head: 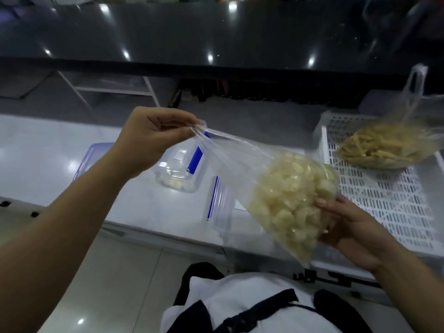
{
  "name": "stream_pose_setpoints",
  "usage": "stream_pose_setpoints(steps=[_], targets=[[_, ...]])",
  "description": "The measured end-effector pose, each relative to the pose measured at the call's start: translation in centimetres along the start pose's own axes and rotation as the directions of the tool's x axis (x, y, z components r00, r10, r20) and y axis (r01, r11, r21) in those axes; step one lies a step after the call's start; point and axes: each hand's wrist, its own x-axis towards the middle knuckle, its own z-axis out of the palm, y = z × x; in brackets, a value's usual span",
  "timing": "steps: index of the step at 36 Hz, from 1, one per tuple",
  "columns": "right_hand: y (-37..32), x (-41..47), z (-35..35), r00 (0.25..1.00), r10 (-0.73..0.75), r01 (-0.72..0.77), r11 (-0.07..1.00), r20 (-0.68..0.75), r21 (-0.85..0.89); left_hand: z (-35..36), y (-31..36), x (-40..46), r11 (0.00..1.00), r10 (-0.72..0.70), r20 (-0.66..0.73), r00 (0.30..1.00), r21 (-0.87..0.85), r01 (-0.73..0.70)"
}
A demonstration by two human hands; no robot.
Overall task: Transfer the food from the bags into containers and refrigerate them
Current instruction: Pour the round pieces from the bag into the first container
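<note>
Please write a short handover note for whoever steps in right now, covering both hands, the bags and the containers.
Left hand: pinching the stretched top of the clear bag of white food pieces.
Right hand: cupping that bag from below, off the counter.
Open container on the white counter, under the bag's mouth: only a few white pieces in it. Its lid appears to lie beside it.
Second bag, with yellowish strips, sits in the white perforated tray, not yet emptied.
Done: emptying has barely begun.
Left: empty both bags, close the containers, refrigerate.
</note>
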Motion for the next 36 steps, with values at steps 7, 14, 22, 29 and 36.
stream_pose_setpoints(steps=[7,14,22,29,36], targets=[[0.0,0.6,0.1,0.989,-0.026,0.020,0.999,-0.144,-0.047,0.1,-3.1,1.3,0.995,-0.014,0.047,0.999,-0.098,0.019],[0.9,-0.3,1.6,0.953,-0.011,0.006,1.000,-0.302,-0.018,0.4,-5.4,2.2,0.988,-0.008,0.088,0.996,-0.154,0.021],[-0.1,-0.9,1.4,0.869,-0.037,-0.017,0.994,-0.493,-0.105,3.0,-9.1,1.6,0.983,-0.066,0.163,0.984,-0.159,0.092],[0.2,-1.2,1.1,0.841,-0.065,-0.001,0.992,-0.537,-0.123,4.9,-11.2,0.3,0.972,-0.150,0.162,0.975,-0.158,0.176],[0.7,-0.9,1.6,0.837,-0.063,0.021,0.996,-0.544,-0.083,6.2,-12.1,0.2,0.954,-0.200,0.161,0.966,-0.191,0.230]])
